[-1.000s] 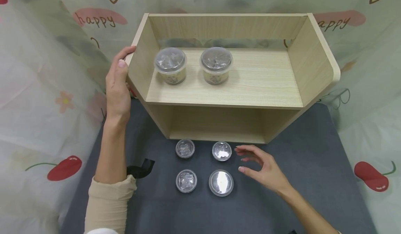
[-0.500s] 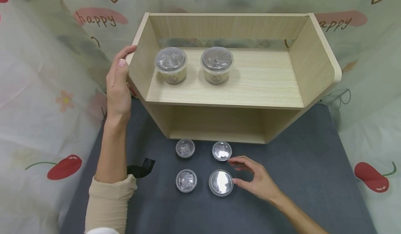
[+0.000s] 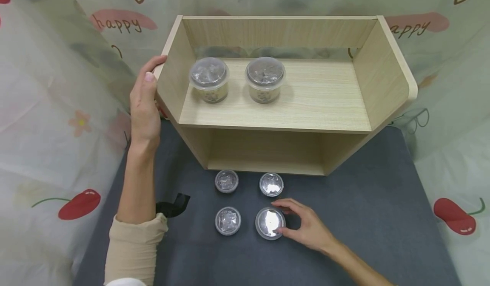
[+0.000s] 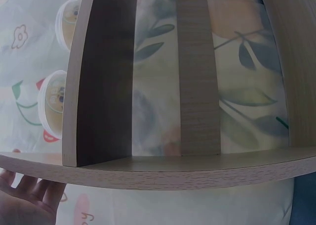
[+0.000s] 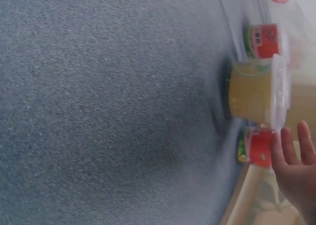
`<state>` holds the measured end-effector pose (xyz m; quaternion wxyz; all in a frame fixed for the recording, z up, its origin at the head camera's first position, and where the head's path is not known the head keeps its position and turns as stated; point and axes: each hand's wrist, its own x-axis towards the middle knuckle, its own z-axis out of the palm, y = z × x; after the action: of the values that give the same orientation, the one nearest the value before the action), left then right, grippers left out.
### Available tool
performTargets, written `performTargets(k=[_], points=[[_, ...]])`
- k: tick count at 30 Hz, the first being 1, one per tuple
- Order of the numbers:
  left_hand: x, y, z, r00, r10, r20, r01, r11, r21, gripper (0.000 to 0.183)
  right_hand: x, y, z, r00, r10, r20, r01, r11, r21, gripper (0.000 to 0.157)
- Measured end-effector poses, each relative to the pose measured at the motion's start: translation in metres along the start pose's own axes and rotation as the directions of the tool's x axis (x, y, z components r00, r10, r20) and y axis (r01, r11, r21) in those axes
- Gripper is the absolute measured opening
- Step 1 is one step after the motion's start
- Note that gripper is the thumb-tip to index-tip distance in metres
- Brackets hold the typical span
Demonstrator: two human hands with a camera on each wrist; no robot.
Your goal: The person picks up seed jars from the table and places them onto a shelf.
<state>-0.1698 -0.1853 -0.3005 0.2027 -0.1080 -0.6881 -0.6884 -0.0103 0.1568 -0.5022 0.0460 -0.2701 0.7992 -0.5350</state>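
Observation:
My left hand (image 3: 145, 103) holds the left side panel of a two-tier wooden shelf (image 3: 275, 116), its thumb near the panel's front edge. In the left wrist view, fingers (image 4: 39, 190) lie along the panel's outer side. My right hand (image 3: 306, 226) is at the near-right lidded plastic cup (image 3: 268, 223). Its thumb overlaps the lid and its index fingertip is just beyond the far rim. The right wrist view shows this cup (image 5: 252, 94) upright with pale yellow contents, the right hand's extended fingers (image 5: 290, 148) right at its lid.
Smaller lidded cups stand on the grey cloth at far left (image 3: 226, 181), far right (image 3: 271, 185) and near left (image 3: 227, 221). Two larger cups, left (image 3: 209, 80) and right (image 3: 265, 80), sit on the upper tier. A black strap (image 3: 174, 206) lies by the left forearm.
My right hand has moved left and toward me, from beside the far-right cup to the near-right cup, its thumb now over the lid. The left hand and shelf have stayed put.

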Motion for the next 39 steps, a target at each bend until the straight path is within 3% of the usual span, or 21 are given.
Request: performTargets(k=[5, 10, 26, 39], points=[[0.0, 0.0, 0.0, 1.0, 0.008, -0.002, -0.008, 1.0, -0.008, 0.04, -0.008, 0.025, 0.01, 1.0, 0.005, 0.019, -0.005, 0.999, -0.036, 0.065], [0.0, -0.001, 0.0, 1.0, 0.008, 0.0, -0.008, 1.0, -0.012, 0.04, -0.011, 0.035, 0.016, 0.999, 0.031, 0.032, -0.028, 0.996, -0.088, 0.067], [-0.001, 0.0, 0.0, 1.0, 0.007, -0.002, -0.007, 1.0, 0.016, 0.04, -0.01, 0.042, 0.023, 0.985, 0.101, 0.136, -0.078, 0.983, -0.166, 0.079], [-0.001, 0.0, 0.0, 1.0, 0.006, -0.003, -0.006, 1.0, 0.0, 0.04, -0.01, 0.046, 0.025, 0.978, 0.128, 0.163, -0.095, 0.976, -0.196, 0.089]])
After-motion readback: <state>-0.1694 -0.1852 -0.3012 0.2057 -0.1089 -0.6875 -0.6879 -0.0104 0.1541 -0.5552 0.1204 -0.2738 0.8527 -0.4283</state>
